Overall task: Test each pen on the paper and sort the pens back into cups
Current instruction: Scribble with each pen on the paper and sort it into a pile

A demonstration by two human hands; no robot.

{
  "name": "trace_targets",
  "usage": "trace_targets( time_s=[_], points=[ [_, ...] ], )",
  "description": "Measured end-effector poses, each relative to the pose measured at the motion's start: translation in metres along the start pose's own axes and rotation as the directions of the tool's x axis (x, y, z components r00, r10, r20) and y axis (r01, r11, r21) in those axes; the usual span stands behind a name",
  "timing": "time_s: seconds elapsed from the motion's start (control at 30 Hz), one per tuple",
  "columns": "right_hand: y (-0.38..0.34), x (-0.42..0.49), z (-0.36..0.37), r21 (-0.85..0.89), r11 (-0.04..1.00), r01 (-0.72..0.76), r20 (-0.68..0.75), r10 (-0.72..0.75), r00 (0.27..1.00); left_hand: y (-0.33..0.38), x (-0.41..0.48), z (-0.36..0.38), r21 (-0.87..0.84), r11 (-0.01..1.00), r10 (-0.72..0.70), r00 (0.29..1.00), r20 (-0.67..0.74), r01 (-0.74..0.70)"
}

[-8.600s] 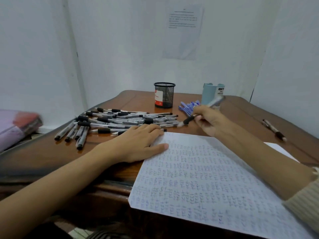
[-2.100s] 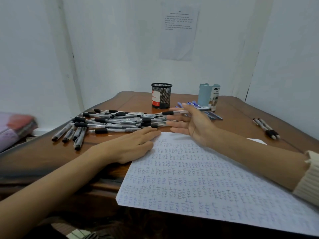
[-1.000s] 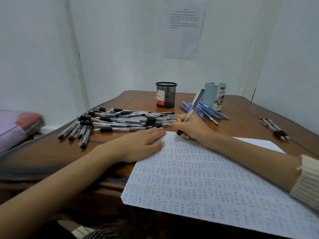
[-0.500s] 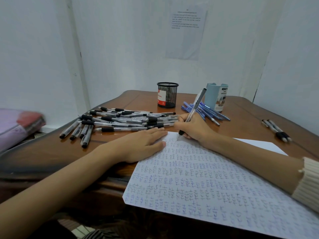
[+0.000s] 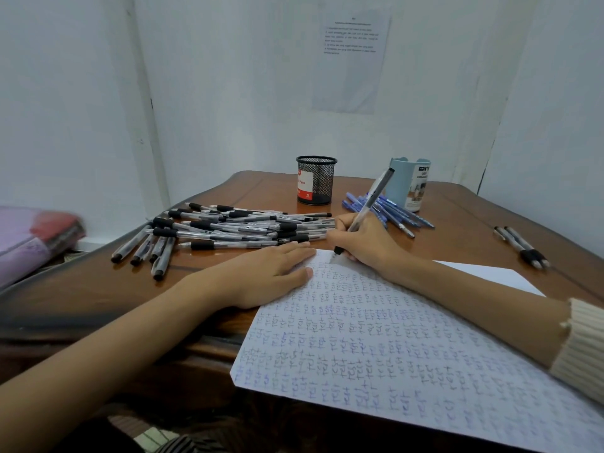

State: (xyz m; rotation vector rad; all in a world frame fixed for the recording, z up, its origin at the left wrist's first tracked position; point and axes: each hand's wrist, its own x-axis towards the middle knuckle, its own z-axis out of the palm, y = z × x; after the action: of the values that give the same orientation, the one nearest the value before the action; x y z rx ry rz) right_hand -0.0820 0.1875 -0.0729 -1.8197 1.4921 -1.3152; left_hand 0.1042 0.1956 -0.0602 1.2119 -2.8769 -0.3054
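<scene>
A sheet of paper [image 5: 392, 348] covered in small handwritten marks lies on the wooden desk [image 5: 81, 289]. My right hand [image 5: 366, 243] grips a clear pen with a black grip [image 5: 369, 204], its tip touching the paper's top left corner. My left hand [image 5: 268, 273] rests flat, fingers straight, on the paper's left edge. A pile of several black-grip pens [image 5: 228, 230] lies left of centre. Several blue pens [image 5: 389, 210] lie by a light blue cup [image 5: 408, 184]. A black mesh cup [image 5: 315, 179] stands behind the pile.
Two black-grip pens [image 5: 523, 246] lie apart at the desk's right edge. A pink and red bundle [image 5: 32, 237] sits off the desk at the left. White walls close in behind, with a printed sheet [image 5: 351, 57] stuck on the back wall.
8.6 s ago my right hand held a pen up; 2.1 s ago it reached open to the pile. Since a second ago it holds a pen with its tip on the paper, barely moving.
</scene>
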Motion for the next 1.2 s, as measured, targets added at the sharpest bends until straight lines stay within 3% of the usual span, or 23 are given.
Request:
trace_targets(
  time_s=[0.37, 0.5, 0.67, 0.83, 1.0, 1.2],
  points=[
    [-0.002, -0.001, -0.001, 0.043, 0.999, 0.002, -0.012, -0.002, 1.000, 0.000, -0.001, 0.000, -0.005, 1.000, -0.002, 1.000, 0.003, 0.002],
    [-0.006, 0.000, -0.010, 0.176, 0.983, -0.047, 0.015, 0.045, 0.999, 0.001, -0.002, -0.001, 0.002, 1.000, 0.004, 1.000, -0.008, -0.004],
    [-0.013, 0.002, -0.025, 0.219, 0.961, -0.170, -0.002, 0.175, 0.985, 0.001, -0.003, -0.001, 0.011, 1.000, 0.011, 1.000, -0.014, -0.010],
    [-0.005, 0.002, -0.026, 0.257, 0.947, -0.190, 0.002, 0.196, 0.981, 0.002, -0.003, -0.002, 0.010, 1.000, 0.004, 1.000, -0.010, -0.004],
    [-0.006, 0.001, -0.022, 0.361, 0.897, -0.256, 0.126, 0.225, 0.966, 0.001, -0.003, -0.001, 0.004, 1.000, 0.006, 1.000, -0.012, -0.006],
    [-0.012, -0.004, -0.023, 0.333, 0.890, -0.313, 0.256, 0.234, 0.938, 0.002, -0.003, -0.002, 0.002, 1.000, 0.004, 1.000, -0.007, -0.004]
  ],
)
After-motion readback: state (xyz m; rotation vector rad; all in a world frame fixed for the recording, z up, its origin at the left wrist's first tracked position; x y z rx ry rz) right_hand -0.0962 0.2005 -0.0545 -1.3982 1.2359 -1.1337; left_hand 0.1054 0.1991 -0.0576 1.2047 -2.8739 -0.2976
